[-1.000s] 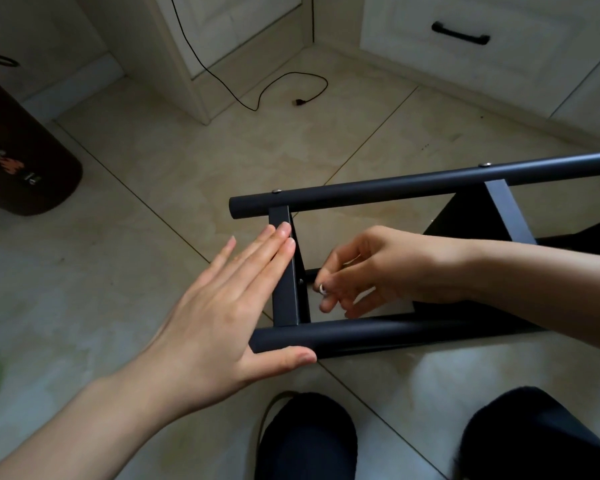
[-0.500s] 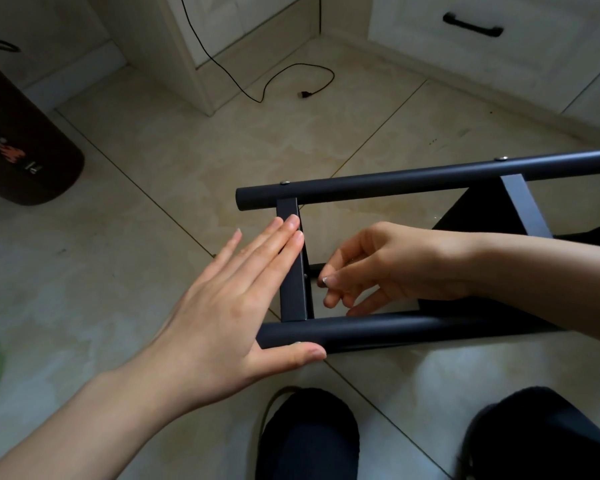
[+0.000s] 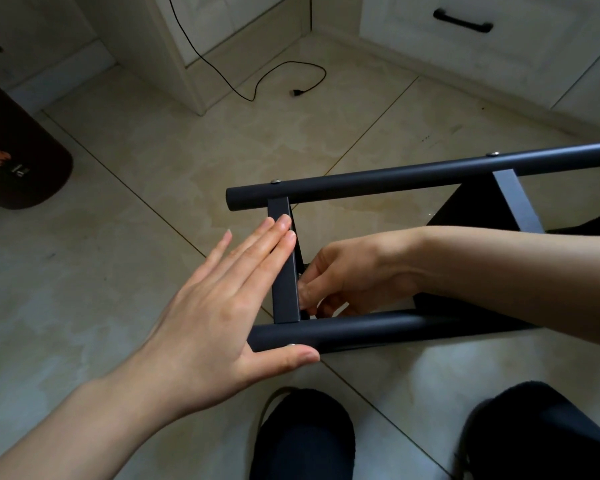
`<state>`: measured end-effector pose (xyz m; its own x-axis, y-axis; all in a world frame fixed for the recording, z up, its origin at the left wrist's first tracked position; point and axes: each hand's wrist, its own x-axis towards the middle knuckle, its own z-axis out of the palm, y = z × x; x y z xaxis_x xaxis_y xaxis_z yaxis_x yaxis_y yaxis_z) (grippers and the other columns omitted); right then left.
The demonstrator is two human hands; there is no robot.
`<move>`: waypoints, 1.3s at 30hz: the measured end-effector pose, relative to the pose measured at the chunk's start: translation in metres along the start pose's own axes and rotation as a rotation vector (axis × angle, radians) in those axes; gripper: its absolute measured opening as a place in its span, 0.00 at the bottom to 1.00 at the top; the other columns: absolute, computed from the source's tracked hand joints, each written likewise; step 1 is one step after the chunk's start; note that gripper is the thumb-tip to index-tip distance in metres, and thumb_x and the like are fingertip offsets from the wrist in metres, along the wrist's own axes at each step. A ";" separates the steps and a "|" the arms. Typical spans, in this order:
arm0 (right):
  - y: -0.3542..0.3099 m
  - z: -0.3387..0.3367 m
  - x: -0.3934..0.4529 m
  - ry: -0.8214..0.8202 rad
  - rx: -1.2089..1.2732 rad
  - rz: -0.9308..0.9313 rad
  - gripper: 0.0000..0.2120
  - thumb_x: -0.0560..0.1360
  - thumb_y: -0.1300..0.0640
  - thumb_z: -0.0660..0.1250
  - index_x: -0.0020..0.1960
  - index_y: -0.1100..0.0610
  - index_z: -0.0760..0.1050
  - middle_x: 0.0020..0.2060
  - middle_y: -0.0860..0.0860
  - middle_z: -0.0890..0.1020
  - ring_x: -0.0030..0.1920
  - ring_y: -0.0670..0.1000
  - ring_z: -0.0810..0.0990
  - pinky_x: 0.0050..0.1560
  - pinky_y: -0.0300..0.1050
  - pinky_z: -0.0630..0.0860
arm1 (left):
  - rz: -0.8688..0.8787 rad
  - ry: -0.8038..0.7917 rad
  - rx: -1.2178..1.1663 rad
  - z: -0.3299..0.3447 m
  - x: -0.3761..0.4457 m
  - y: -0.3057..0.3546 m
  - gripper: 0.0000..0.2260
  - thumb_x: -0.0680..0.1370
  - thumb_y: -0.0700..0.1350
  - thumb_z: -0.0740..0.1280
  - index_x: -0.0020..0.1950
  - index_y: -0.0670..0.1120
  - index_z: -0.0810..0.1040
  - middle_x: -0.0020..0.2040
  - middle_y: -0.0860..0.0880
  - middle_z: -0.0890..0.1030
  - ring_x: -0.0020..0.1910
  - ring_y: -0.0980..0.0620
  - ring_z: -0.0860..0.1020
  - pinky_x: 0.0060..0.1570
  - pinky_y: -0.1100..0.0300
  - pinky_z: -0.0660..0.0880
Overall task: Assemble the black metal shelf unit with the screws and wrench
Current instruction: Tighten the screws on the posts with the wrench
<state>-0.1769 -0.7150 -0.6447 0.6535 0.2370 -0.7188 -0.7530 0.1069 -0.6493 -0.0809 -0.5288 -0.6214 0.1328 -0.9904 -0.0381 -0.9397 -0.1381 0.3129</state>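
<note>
The black metal shelf frame lies on its side on the tiled floor, with an upper tube (image 3: 395, 176) and a lower tube (image 3: 378, 329) joined by a short crossbar (image 3: 284, 289). My left hand (image 3: 205, 317) presses flat against the outer face of that crossbar, fingers straight, thumb under the lower tube's end. My right hand (image 3: 354, 271) reaches in between the tubes, fingertips curled and pinching a small silver screw (image 3: 299, 274) at the crossbar's inner face; the bar hides most of it. No wrench is in view.
A second crossbar (image 3: 515, 202) and a black shelf panel (image 3: 471, 209) lie further right. A black cable with plug (image 3: 297, 93) trails on the floor by white cabinets (image 3: 463, 46). A dark brown bin (image 3: 14, 161) stands left. My black-clad knees (image 3: 302, 434) are just below the frame.
My right hand has moved left, closer to the crossbar, so its fingertips now tuck behind it. My left hand stays flat on the crossbar.
</note>
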 end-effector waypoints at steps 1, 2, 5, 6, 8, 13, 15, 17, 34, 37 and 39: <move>0.001 0.001 0.001 0.001 -0.002 -0.003 0.08 0.80 0.61 0.64 0.44 0.60 0.78 0.35 0.51 0.78 0.34 0.45 0.74 0.40 0.39 0.73 | 0.001 0.001 -0.002 0.000 0.000 0.000 0.46 0.74 0.74 0.56 0.81 0.43 0.56 0.82 0.49 0.54 0.81 0.54 0.51 0.77 0.50 0.49; 0.002 0.002 0.002 0.003 -0.004 -0.005 0.08 0.80 0.60 0.64 0.43 0.59 0.78 0.35 0.51 0.78 0.34 0.45 0.74 0.40 0.38 0.73 | 0.001 0.000 -0.006 0.000 0.000 0.000 0.46 0.74 0.74 0.57 0.81 0.43 0.55 0.82 0.49 0.54 0.81 0.54 0.51 0.77 0.50 0.49; 0.003 0.001 0.003 -0.006 -0.003 0.004 0.08 0.80 0.59 0.65 0.43 0.59 0.79 0.35 0.51 0.78 0.34 0.45 0.75 0.40 0.38 0.73 | 0.001 0.001 -0.006 0.001 0.000 0.000 0.46 0.74 0.74 0.56 0.81 0.43 0.55 0.82 0.49 0.54 0.81 0.54 0.51 0.77 0.50 0.49; 0.003 0.000 0.003 -0.013 0.003 0.010 0.08 0.80 0.59 0.65 0.43 0.58 0.79 0.36 0.51 0.78 0.34 0.45 0.75 0.40 0.38 0.74 | 0.001 0.002 -0.006 0.001 0.000 0.000 0.46 0.74 0.74 0.56 0.81 0.43 0.55 0.82 0.49 0.53 0.81 0.54 0.51 0.77 0.50 0.49; 0.002 -0.001 0.003 -0.025 0.021 0.020 0.08 0.80 0.59 0.65 0.43 0.58 0.79 0.36 0.51 0.78 0.34 0.45 0.75 0.40 0.38 0.74 | 0.000 0.000 -0.009 0.002 0.000 -0.001 0.46 0.74 0.74 0.56 0.82 0.43 0.54 0.82 0.50 0.53 0.81 0.54 0.50 0.77 0.50 0.49; 0.000 -0.003 0.003 -0.043 0.047 0.054 0.06 0.79 0.59 0.65 0.45 0.58 0.79 0.35 0.50 0.78 0.34 0.46 0.75 0.41 0.39 0.74 | 0.001 -0.004 -0.018 0.001 0.000 -0.001 0.46 0.74 0.74 0.56 0.82 0.44 0.54 0.82 0.51 0.52 0.81 0.55 0.49 0.77 0.51 0.48; 0.000 -0.002 0.004 -0.045 0.040 0.079 0.04 0.79 0.59 0.65 0.49 0.58 0.78 0.36 0.51 0.77 0.36 0.46 0.75 0.42 0.39 0.74 | 0.002 -0.003 -0.025 0.001 0.000 -0.002 0.46 0.74 0.74 0.57 0.82 0.45 0.54 0.83 0.51 0.52 0.81 0.56 0.49 0.77 0.51 0.48; 0.001 -0.001 0.004 -0.051 0.044 0.088 0.04 0.80 0.58 0.64 0.52 0.58 0.76 0.37 0.51 0.77 0.37 0.46 0.75 0.41 0.38 0.74 | 0.003 -0.001 -0.026 0.001 -0.001 -0.002 0.46 0.74 0.74 0.57 0.82 0.45 0.54 0.83 0.51 0.52 0.81 0.56 0.49 0.77 0.51 0.48; -0.002 -0.006 0.003 -0.091 -0.009 0.105 0.06 0.79 0.56 0.65 0.48 0.58 0.78 0.35 0.50 0.78 0.37 0.47 0.75 0.45 0.43 0.72 | 0.001 0.004 -0.040 0.003 -0.002 -0.001 0.46 0.75 0.74 0.57 0.82 0.45 0.53 0.83 0.52 0.52 0.81 0.56 0.49 0.77 0.52 0.48; -0.001 -0.006 0.003 -0.079 -0.018 0.063 0.06 0.79 0.58 0.65 0.47 0.59 0.79 0.34 0.51 0.78 0.36 0.47 0.75 0.44 0.43 0.73 | -0.002 0.003 -0.049 0.003 -0.001 -0.001 0.46 0.74 0.74 0.57 0.82 0.45 0.54 0.83 0.52 0.52 0.81 0.55 0.49 0.77 0.51 0.48; 0.000 -0.006 0.003 -0.071 -0.006 0.030 0.07 0.79 0.60 0.65 0.45 0.59 0.79 0.34 0.51 0.79 0.35 0.47 0.76 0.43 0.43 0.74 | -0.002 0.005 -0.051 0.004 -0.002 -0.001 0.46 0.74 0.74 0.57 0.82 0.45 0.54 0.83 0.52 0.52 0.81 0.55 0.49 0.77 0.51 0.48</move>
<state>-0.1747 -0.7201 -0.6487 0.6236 0.3077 -0.7187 -0.7714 0.0928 -0.6296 -0.0816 -0.5272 -0.6249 0.1362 -0.9901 -0.0341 -0.9222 -0.1393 0.3608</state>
